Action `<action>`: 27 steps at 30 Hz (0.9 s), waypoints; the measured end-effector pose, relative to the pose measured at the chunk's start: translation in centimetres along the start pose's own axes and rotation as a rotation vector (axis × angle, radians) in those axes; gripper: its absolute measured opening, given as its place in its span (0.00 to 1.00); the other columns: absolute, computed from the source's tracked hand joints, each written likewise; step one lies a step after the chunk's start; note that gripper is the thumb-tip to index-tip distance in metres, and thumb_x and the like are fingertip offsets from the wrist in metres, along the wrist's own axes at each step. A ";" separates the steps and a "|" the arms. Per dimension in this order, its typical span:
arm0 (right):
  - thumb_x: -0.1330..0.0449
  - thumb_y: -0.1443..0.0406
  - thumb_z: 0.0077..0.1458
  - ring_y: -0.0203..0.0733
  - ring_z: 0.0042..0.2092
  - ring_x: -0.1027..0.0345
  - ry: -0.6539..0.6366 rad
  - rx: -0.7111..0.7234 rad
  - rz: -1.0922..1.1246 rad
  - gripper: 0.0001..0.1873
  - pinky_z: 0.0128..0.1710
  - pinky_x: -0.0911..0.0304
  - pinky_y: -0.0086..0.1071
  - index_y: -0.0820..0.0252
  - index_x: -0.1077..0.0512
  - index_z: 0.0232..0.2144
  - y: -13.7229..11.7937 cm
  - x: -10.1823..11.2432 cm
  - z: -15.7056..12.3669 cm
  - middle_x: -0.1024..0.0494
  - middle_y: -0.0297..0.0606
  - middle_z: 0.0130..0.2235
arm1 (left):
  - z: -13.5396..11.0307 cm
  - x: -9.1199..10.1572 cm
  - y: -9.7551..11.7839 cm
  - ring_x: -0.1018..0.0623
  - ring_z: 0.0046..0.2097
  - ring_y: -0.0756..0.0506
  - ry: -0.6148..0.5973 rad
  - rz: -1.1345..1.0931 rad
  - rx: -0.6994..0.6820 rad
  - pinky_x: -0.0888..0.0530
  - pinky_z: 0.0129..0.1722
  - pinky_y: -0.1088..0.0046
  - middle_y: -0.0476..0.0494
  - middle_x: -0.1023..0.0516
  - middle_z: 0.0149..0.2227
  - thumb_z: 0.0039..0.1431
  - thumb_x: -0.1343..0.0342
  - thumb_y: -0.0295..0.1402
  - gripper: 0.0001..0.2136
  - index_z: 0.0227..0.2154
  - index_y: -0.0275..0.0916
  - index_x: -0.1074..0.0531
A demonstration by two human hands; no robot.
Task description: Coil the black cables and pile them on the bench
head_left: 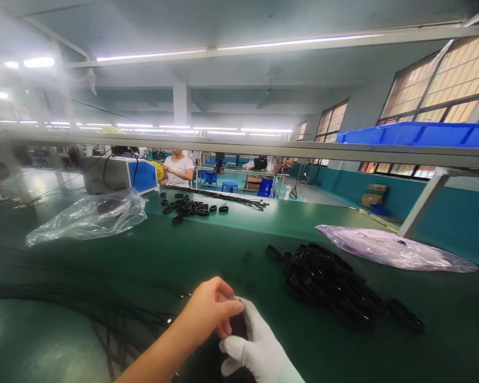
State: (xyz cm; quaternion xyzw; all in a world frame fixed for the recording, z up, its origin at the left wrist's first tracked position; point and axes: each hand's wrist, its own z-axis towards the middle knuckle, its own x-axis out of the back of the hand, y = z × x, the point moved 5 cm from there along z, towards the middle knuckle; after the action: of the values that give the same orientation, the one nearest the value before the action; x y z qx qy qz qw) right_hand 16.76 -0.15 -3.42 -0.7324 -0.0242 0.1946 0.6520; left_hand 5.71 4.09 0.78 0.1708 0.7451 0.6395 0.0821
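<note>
My bare left hand [209,308] and my white-gloved right hand [255,346] meet low in the middle of the view, over the green table [223,250]. Both are closed on one small black ring-like part [238,324], pinched between the left fingertips and the gloved fingers. A pile of black rings [327,282] lies just right of the hands. A spread of thin black cables [75,298] lies to the left, with metal tips near my left wrist.
A clear plastic bag [91,215] lies at the back left, a purple-tinted bag [391,247] at the right. More black rings [191,206] and cables sit farther back, near a blue-and-white machine [122,174]. A person in white [179,167] works beyond. A metal shelf rail [263,149] crosses overhead with a blue bin [419,134].
</note>
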 end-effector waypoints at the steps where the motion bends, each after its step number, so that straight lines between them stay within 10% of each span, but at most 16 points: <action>1: 0.33 0.62 0.42 0.45 0.40 0.32 -0.026 0.007 0.042 0.35 0.32 0.31 0.38 0.57 0.41 0.53 -0.1 0.0 -0.1 0.31 0.42 0.43 | -0.1 0.1 -0.3 0.32 0.17 0.53 0.046 0.002 -0.009 0.36 0.15 0.79 0.54 0.31 0.19 0.47 0.46 0.35 0.09 0.31 0.36 0.35; 15: 0.32 0.62 0.45 0.38 0.39 0.35 -0.239 -0.059 0.271 0.26 0.44 0.38 0.40 0.66 0.33 0.45 -0.4 -1.3 -0.7 0.30 0.41 0.39 | -2.5 -1.2 -2.8 0.32 0.23 0.51 -0.184 -0.137 -0.044 0.34 0.27 0.75 0.52 0.32 0.19 0.49 0.46 0.37 0.08 0.23 0.38 0.37; 21: 0.30 0.64 0.39 0.40 0.39 0.32 -0.216 -0.106 0.339 0.26 0.35 0.37 0.32 0.59 0.33 0.43 0.2 -1.4 -0.7 0.33 0.39 0.43 | -3.4 0.6 -0.7 0.27 0.35 0.47 0.202 0.530 -0.447 0.32 0.35 0.73 0.47 0.28 0.35 0.49 0.52 0.22 0.14 0.37 0.41 0.29; 27: 0.29 0.63 0.37 0.44 0.41 0.32 -0.221 -0.058 0.318 0.31 0.37 0.36 0.36 0.58 0.33 0.46 -0.3 -1.5 -0.8 0.31 0.40 0.42 | -2.4 0.1 -1.7 0.27 0.32 0.48 0.255 0.432 -0.511 0.31 0.32 0.75 0.48 0.29 0.29 0.47 0.52 0.19 0.14 0.29 0.40 0.25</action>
State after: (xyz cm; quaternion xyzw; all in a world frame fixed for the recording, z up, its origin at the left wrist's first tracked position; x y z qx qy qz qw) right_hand 15.72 -1.30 -2.72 -0.7197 0.0148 0.3736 0.5850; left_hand 4.56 1.69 -0.47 0.2173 0.5120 0.8239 -0.1084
